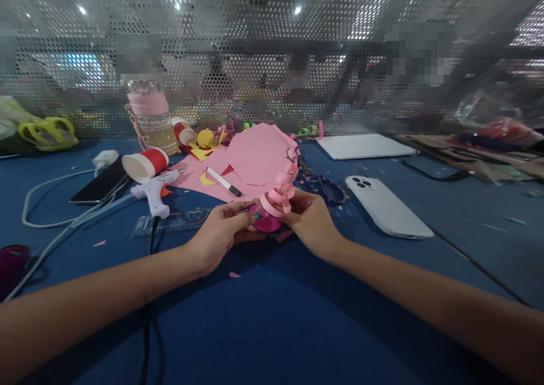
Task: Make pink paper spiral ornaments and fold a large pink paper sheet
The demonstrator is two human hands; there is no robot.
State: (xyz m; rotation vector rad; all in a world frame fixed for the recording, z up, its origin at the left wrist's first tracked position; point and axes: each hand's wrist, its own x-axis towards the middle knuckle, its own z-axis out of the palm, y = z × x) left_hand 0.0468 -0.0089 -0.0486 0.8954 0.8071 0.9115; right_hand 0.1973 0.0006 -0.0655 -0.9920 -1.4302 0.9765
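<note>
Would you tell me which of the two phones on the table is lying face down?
The white phone, right of the right hand, shows its camera lenses; the black phone lies screen up at left.

So both hands meet mid-bench: the left hand (221, 232) and right hand (310, 220) on either side of a paper spiral (278, 195) sitting on a small disc (266, 221). Behind that there's a big paper sheet (259, 152) with a marker (224, 181) lying on it. Glue gun (155, 195) is off to the left, a ruler (174, 221) in front of it, a cup (144, 165) tipped over behind. Phone (386, 206) lies to the right, scissors (323, 183) between it and the sheet.
</note>
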